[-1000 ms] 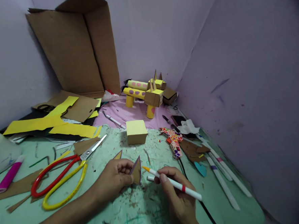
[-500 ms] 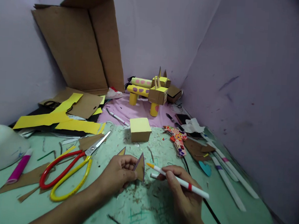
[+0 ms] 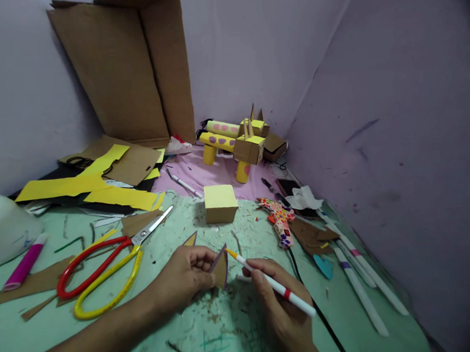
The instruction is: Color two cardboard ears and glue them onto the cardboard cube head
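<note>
Scissors (image 3: 107,272) lay on the green table (image 3: 348,337); the left hand (image 3: 189,271) pinched a pointed cardboard piece (image 3: 220,272), nearer than the yellow-topped box (image 3: 220,204); a white marker (image 3: 270,282), tip at the piece's edge, sat gripped in the right hand (image 3: 281,295), with a blue heart (image 3: 323,266) farther right

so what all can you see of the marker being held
The felt-tip marker has a slim white barrel, plastic by its look, a red band toward the rear and an exposed orange-yellow tip. The right hand holds it aslant, tip leftward, by the top of the pointed cardboard piece; whether they touch is unclear.
</note>
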Tool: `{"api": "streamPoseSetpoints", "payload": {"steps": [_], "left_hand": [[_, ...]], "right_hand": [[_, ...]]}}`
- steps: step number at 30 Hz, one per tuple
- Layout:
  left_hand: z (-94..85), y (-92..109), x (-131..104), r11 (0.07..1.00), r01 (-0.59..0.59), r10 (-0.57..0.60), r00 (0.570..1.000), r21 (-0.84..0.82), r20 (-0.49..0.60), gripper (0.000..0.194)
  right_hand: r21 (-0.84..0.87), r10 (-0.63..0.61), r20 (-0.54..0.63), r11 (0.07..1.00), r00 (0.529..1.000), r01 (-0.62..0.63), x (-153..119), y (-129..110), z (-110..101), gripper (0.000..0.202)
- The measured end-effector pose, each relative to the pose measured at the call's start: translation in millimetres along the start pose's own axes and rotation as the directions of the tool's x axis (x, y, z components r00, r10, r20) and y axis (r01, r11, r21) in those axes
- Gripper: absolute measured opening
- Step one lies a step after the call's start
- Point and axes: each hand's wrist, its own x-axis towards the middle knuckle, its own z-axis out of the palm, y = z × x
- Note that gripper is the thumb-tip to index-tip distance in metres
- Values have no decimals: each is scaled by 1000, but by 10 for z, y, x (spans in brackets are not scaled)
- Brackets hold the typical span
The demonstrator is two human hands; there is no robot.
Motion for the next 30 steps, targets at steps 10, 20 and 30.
{"api": "streamPoseSetpoints", "payload": {"steps": [10,20,30], "left_hand": [[-2,10,-7,1000,-14,14,1000,-20,9,26],[-3,36,-16,1000,-9,9,1000,-26,18,27],[0,23,-11,1000,-13,14,1000,-19,12,28]], "right_hand": [[-1,9,66,1000,998,-8,0,4,-10,14],[13,25,85,1000,996,-26,-12,-6,-19,16],[-5,48,75,999,996,-47,0,-17,-9,16]]}}
